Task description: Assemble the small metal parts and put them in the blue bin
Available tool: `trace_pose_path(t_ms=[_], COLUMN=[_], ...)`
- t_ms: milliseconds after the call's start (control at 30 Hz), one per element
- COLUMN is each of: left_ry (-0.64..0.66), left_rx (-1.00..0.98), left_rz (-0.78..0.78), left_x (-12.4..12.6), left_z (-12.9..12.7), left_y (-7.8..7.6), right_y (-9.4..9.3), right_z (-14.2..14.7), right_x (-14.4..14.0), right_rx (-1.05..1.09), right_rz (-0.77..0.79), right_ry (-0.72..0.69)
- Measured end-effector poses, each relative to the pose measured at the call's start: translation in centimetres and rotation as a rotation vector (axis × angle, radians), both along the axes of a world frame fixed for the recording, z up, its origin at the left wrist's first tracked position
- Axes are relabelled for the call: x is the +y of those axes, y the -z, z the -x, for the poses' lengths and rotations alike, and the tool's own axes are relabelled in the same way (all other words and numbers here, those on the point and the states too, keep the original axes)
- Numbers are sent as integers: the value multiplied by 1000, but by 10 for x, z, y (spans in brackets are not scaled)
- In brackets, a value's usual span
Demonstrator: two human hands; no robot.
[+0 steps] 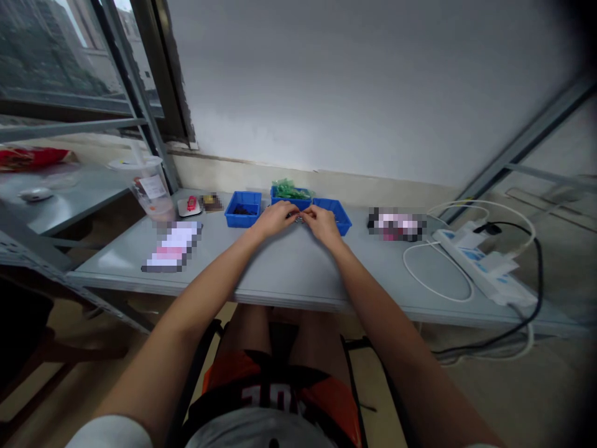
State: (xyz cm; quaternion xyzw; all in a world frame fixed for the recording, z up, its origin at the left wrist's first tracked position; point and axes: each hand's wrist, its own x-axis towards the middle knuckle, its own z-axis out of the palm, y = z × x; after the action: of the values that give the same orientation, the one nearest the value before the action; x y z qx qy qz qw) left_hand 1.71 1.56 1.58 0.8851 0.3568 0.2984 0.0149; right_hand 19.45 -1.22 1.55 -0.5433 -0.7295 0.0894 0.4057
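My left hand [275, 219] and my right hand [324, 225] meet over the grey table [289, 274], fingertips pinched together on a small dark metal part [297, 216] held between them. Just behind the hands stand three blue bins. The left bin [243, 208] holds dark small pieces, the middle bin [290, 194] holds green pieces, and the right bin [336, 211] is partly hidden by my right hand.
A plastic cup with a straw [150, 185] stands at the table's left, with a small white and red object [190, 205] beside it. A white power strip [480, 264] with white and black cables lies at the right. A window is at the far left.
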Motion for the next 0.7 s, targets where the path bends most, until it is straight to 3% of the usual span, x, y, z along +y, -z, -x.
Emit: trace_pose_path(t_ms=[233, 533, 700], left_ry=[10, -42, -50], left_rx=[58, 58, 42], left_rz=[42, 37, 10], left_x=[-3, -3, 1], left_z=[-3, -1, 1], left_y=[1, 2, 3], right_y=[2, 0, 0], right_z=[1, 2, 1], right_x=[2, -4, -5], right_rx=[-19, -173, -158], right_rz=[22, -11, -15], right_ry=[24, -70, -89])
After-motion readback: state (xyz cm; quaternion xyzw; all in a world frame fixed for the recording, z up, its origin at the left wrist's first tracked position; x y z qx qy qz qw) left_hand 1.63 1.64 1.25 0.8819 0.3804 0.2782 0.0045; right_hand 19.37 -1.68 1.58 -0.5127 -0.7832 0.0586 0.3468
